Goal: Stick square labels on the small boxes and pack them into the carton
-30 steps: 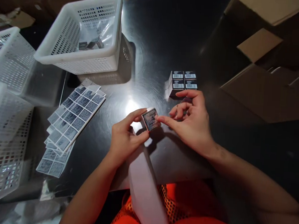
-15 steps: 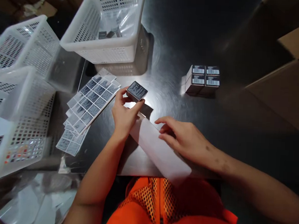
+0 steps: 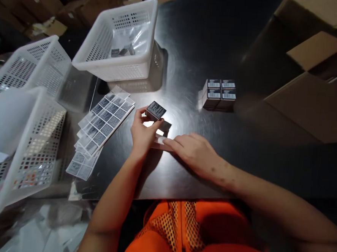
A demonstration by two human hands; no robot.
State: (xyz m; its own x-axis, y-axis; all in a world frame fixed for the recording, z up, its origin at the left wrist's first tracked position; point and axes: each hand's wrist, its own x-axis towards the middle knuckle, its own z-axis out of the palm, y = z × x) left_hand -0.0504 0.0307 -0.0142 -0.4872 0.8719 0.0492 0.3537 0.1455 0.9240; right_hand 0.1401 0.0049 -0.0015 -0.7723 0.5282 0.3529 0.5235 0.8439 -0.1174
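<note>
Left hand (image 3: 141, 134) pinching small box (image 3: 155, 110) beside label sheets (image 3: 106, 118); right hand (image 3: 194, 152) lying flat, open, on white strip (image 3: 159, 140). Fingertip grip risking a drop.

Dark shiny metal table (image 3: 191, 40), w/ white mesh baskets (image 3: 119, 43) at far left, label sheets (image 3: 102, 125) fanned beside them, 4 small barcoded boxes (image 3: 218, 94) grouped mid-right, white strip (image 3: 160, 140) near front edge

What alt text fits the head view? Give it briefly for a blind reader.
The person's left hand holds a small dark box above a shiny black table, while the right hand lies flat on a white strip. Label sheets and white baskets lie to the left; four stacked boxes sit farther back.
</note>
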